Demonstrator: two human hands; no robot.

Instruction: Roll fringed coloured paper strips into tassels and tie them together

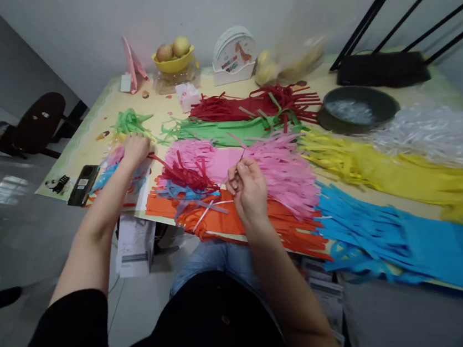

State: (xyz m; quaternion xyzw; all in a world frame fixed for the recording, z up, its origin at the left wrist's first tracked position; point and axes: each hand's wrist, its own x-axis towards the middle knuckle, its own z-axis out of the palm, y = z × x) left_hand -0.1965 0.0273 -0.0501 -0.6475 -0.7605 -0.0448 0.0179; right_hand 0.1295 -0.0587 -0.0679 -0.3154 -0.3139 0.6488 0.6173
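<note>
Left hand point(136, 150), grip unclear, is over mixed streamers point(103, 178) left of the pink fringed sheet point(224, 160). Red streamers point(187, 176) clutter that sheet's front left; the right hand point(248, 189), fingertips pinched together, is over its front edge; a dark bowl point(335, 122) stands behind it, right.

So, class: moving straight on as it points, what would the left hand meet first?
Probably the bunch of green strips just beyond the left hand, though the depth is unclear.

A black short-sleeved top point(193, 325) is worn with blue jeans point(214, 257).
</note>
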